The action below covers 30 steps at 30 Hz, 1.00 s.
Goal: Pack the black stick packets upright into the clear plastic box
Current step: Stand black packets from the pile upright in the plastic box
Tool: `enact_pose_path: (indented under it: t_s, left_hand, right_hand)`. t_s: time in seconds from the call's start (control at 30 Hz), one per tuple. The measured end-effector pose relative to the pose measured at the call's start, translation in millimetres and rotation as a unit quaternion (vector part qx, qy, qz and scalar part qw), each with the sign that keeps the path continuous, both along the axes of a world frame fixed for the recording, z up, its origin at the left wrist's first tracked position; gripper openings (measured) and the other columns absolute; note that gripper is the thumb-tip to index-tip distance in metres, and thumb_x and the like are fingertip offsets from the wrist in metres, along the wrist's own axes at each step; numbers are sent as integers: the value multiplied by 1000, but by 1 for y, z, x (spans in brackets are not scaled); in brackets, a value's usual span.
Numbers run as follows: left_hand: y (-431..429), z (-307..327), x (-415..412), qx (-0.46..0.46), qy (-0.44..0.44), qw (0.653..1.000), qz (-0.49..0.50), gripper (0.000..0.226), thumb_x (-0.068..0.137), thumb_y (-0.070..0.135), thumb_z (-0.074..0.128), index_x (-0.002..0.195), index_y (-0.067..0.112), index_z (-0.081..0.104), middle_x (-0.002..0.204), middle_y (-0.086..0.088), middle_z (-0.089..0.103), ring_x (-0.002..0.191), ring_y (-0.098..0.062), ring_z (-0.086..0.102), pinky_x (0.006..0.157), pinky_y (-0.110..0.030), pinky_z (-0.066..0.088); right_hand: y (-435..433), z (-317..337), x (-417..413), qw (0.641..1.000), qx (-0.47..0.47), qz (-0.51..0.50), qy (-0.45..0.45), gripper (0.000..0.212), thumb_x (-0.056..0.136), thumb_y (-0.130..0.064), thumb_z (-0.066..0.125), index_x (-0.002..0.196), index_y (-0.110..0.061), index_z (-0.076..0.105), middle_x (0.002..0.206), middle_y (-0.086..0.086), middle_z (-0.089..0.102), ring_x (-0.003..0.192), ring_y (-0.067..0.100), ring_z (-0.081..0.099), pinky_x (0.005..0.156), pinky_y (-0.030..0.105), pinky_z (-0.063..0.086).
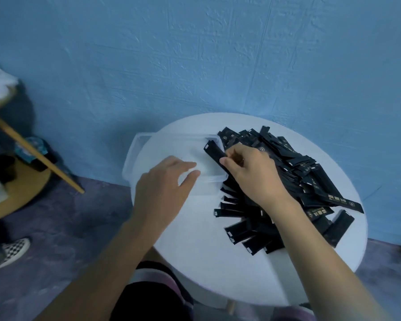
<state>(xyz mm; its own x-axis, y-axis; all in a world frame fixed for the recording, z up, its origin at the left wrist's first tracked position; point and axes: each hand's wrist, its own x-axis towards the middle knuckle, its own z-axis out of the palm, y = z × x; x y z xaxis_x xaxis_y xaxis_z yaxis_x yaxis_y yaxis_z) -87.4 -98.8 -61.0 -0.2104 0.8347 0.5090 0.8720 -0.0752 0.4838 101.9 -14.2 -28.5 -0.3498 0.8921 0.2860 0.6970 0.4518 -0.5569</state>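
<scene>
Step in hand: judged to be seating a small bundle of packets at the right end of the box.
Clear plastic box (134,154): lay on the far left of the round white surface (206,262); its left end appeared to reach past the surface's edge. Apart from the bundle, its interior looked bare.
Held packets (214,152): a few black sticks, inside the box against its right wall, tilted and not upright, white end uppermost.
Right hand (252,174): its fingers (229,163) were curled and pinched the bundle by its lower half.
Left hand (164,184): was over the box's near side, its fingers (188,165) spread and relaxed, holding nothing; whether they touched the box could not be told.
Loose pile (294,165): a large, disordered heap of black stick packets on the right half of the surface, just beside the box, some lying under the right wrist.
Recommended handling: bring the bundle vertical against the right wall before letting go. With nothing beside them, a few sticks would likely fall over, so the left hand would best act as a stop on their open side.
Box stability: the box looked light and partly unsupported; steady it or slide it fully onto the surface.
Risk: the right forearm could drag pile packets off the near edge.
Progress: early, with nearly all the stock unpacked.
</scene>
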Motion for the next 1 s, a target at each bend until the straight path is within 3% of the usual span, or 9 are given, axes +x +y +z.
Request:
enact_pose_path:
  t_s: [0.1,0.17,0.27,0.33,0.5,0.67,0.77,0.93,1.0]
  left_hand:
    - [5,12,-48,28,25,993,107,15,94,39,69,102,30,78,110,1,63,89,-30,66,72,-38,50]
    - [12,13,-82,-35,40,984,168,17,91,40,71,105,31,77,118,-6,55,98,-38,60,81,-47,51]
    - [22,9,-108,-158,-13,976,150,21,97,41,61,112,35,75,128,-7,57,111,-36,59,95,-45,49]
    - [24,6,-109,-180,-63,974,122,26,101,32,53,118,35,73,129,-3,66,116,-30,60,96,-38,45]
    - [12,-7,-91,-78,-141,979,126,34,101,18,47,119,32,72,118,-4,65,106,-26,62,95,-42,50]
    - [-3,-26,-61,54,-159,978,122,32,103,17,49,119,33,71,99,2,51,71,-10,55,73,-33,47]
    - [-14,-33,-47,109,-127,982,86,33,103,16,47,124,26,71,100,4,49,67,-3,52,63,-11,37]
    - [-26,-38,-46,146,-43,987,60,38,103,21,42,127,16,70,104,-4,53,68,-7,45,62,-5,40]
    - [-29,-41,-46,150,-29,987,51,37,103,20,43,127,13,70,106,-7,53,70,-5,45,64,0,39]
  right_hand:
    - [6,1,-7,1000,8,-3,-4,16,96,-37,63,86,-25,60,69,-9,61,64,8,52,68,32,42]
    - [8,4,-14,1000,16,2,-5,15,95,-37,64,86,-25,61,70,-9,62,65,14,53,67,33,41]
    - [9,8,-33,1000,25,15,-3,17,94,-38,64,86,-23,62,75,-7,66,71,20,57,67,34,42]
    - [10,7,-47,999,31,22,-12,19,94,-42,63,88,-25,63,78,-8,67,76,22,60,71,35,45]
    - [9,-6,-81,999,12,43,-16,20,93,-48,61,91,-28,62,71,-11,64,78,22,60,68,33,42]
    - [9,-17,-113,993,-79,71,-44,6,92,-31,57,88,-26,57,83,-1,73,75,25,66,69,33,51]
    - [10,-26,-121,989,-120,77,-46,3,86,-26,53,87,-25,56,85,2,72,78,30,68,73,36,56]
    - [12,-31,-122,984,-156,78,-28,17,83,-41,69,75,-29,59,80,-3,70,80,23,66,67,31,48]
    - [10,-31,-123,980,-174,96,-3,21,81,-45,73,74,-29,61,73,-5,71,73,20,67,68,32,52]
